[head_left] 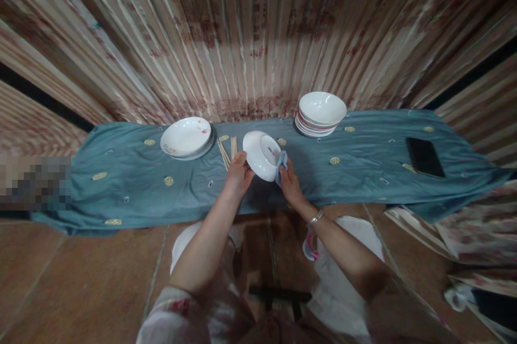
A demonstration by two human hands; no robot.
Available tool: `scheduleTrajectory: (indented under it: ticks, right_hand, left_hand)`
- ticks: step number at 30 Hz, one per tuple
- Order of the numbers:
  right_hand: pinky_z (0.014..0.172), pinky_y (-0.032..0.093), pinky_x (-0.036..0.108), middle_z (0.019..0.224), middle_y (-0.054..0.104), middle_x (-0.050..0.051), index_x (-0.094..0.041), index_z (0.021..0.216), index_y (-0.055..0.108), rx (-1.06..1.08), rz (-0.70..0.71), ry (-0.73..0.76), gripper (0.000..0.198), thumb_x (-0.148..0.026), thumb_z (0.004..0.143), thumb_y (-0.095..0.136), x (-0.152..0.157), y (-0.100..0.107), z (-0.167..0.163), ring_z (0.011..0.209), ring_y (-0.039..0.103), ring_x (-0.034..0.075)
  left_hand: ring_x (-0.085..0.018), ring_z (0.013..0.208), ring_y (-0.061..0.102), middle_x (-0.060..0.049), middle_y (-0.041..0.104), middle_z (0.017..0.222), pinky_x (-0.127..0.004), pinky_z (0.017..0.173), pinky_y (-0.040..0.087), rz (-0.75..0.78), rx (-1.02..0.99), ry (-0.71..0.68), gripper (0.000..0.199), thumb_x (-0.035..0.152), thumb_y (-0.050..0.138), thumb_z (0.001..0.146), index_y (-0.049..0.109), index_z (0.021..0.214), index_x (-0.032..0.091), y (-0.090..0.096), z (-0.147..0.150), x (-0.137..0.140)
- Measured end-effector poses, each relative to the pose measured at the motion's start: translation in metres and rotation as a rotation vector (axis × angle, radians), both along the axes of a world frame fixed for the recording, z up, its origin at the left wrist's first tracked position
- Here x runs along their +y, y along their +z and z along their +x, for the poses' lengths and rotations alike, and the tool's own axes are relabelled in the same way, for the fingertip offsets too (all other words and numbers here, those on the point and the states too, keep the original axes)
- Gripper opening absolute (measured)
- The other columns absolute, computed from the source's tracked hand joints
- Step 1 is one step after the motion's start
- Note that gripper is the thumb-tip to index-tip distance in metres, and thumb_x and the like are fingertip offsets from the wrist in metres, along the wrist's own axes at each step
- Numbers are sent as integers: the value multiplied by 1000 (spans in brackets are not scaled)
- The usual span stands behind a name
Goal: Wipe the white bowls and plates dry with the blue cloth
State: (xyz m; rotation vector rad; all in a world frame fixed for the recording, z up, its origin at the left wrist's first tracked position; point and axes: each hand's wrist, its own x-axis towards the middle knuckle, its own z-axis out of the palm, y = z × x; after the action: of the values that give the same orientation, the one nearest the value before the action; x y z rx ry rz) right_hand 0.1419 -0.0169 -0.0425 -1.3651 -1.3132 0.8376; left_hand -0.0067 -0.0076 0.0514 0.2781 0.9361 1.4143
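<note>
A white plate [258, 156] is held up over the near edge of the cloth-covered table, its underside with the foot ring turned towards me. My left hand [239, 173] grips its left rim, thumb on the underside. On the right rim, my right hand [290, 180] presses a small blue cloth [281, 166] against the plate, fingers closed round the cloth. Several wooden chopsticks [233, 147] lie just behind my left hand, partly hidden by it. Further left rests a stack of white plates [186, 137] with a floral pattern.
A stack of white bowls [322, 109] stands at the back, right of centre. A flat black object [425, 156] lies on the right of the teal tablecloth [363, 172]. Behind the table hangs a striped curtain [250, 37]. My knees are below its front edge.
</note>
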Motion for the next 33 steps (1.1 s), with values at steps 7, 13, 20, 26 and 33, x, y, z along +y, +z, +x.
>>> scheduleTrajectory:
  ticks: [7,13,20,26,33]
  right_hand:
    - [122,23,49,156,35,20,-9,151,29,-115,84,40,66,-49,98,31,-20,-5,-8,147,30,24]
    - [122,22,51,161,22,20,-11,155,14,-346,219,104,64,-41,101,30,-33,0,-9,152,17,24]
    - [121,25,55,163,14,21,-11,156,7,-578,425,178,66,-22,98,36,-31,13,-5,153,11,27]
    - [121,25,58,165,12,16,-15,158,7,-695,488,237,78,-9,88,41,-27,22,-9,153,5,29]
    - [121,24,56,165,15,16,-12,155,21,-737,526,287,78,-4,81,43,-22,36,-13,154,4,27]
  left_hand:
    - [-9,57,57,2,61,62,-24,70,52,-50,-13,31,16,12,55,90,56,75,15,0,-1,4]
    - [-11,59,59,0,63,63,-29,82,53,-94,-36,46,21,12,46,95,59,78,14,2,1,6]
    - [-13,65,62,-1,66,67,-33,86,54,-68,-67,38,18,13,45,95,61,87,14,-3,2,8]
    - [-12,63,63,-2,68,71,-26,74,54,-28,-73,16,5,18,59,90,61,86,15,-5,4,6]
    - [-8,60,62,3,66,69,-18,68,52,-10,-36,-12,3,15,60,89,60,86,17,-4,5,4]
